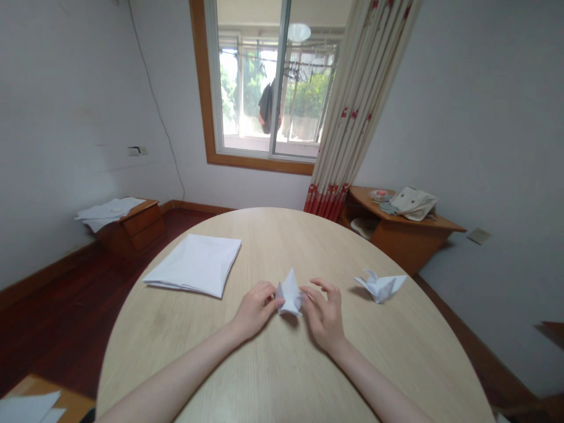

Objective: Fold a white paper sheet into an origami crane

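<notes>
A small piece of folded white paper point(289, 296) with a pointed top is between my two hands, just above or on the round table. My left hand point(258, 306) pinches its left side between thumb and fingers. On the other side, my right hand point(324, 308) grips the right edge with thumb and index finger, its other fingers curled loosely. To the right lies a folded paper crane point(379, 286) with its wings spread. A stack of white paper sheets point(196, 264) rests on the left of the table.
The round wooden table point(264, 376) fills the foreground. Behind it stand a small drawer cabinet point(143, 226) at left and a corner desk point(409, 232) with a cloth bag point(414, 202) at right. More paper point(30, 406) lies on a surface at lower left.
</notes>
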`<state>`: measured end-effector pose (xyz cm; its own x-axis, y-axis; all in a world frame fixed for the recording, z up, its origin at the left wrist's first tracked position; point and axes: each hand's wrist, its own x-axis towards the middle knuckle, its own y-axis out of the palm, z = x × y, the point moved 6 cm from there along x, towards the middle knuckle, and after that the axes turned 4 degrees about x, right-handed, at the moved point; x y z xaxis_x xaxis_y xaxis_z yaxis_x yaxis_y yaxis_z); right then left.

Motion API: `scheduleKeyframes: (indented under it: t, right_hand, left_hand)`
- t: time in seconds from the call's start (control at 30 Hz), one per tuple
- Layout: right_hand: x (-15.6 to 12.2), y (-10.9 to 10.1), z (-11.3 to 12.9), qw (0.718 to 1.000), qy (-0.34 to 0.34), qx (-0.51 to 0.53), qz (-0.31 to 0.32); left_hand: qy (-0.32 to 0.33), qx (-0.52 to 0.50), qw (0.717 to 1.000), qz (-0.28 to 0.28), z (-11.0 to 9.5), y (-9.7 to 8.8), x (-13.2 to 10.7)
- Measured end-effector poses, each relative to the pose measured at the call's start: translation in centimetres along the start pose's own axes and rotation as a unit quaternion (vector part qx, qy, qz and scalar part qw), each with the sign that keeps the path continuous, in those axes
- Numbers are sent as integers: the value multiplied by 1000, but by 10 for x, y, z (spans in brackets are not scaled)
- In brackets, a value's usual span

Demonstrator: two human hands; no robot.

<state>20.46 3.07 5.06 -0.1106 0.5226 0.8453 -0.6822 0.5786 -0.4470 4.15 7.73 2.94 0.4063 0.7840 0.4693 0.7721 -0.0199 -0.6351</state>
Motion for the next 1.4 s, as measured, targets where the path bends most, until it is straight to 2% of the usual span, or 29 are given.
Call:
scheduleKeyframes:
  t: [0.23,0.5,0.67,0.9,1.03,1.3,1.4]
  right_hand:
    - [3,-2,-2,999,22,15,-20]
    - [2,3,-4,999,32,-7,17]
    - [3,6,-3,998,30,21,47]
    - [1,8,-6,997,31,48,50]
    - [2,6,-7,998,31,51,31]
    - [8,4,-2,997,27,63,44]
    - [9,5,-3,994,33,79,60]
  left_hand:
    - [-3,5,1000,-3,0,-1,1]
    - [-4,8,1000,4,0,0,0]
    - [2,10,1000,1,0,0,0]
    - [5,17,1000,-3,-1,0,0]
    - [-7,-3,1000,-11,0,-1,-2]
    - [-2,-40,999,-20,-4,-5,-5]
    - [7,-65,997,-40,-6,-11,-4]
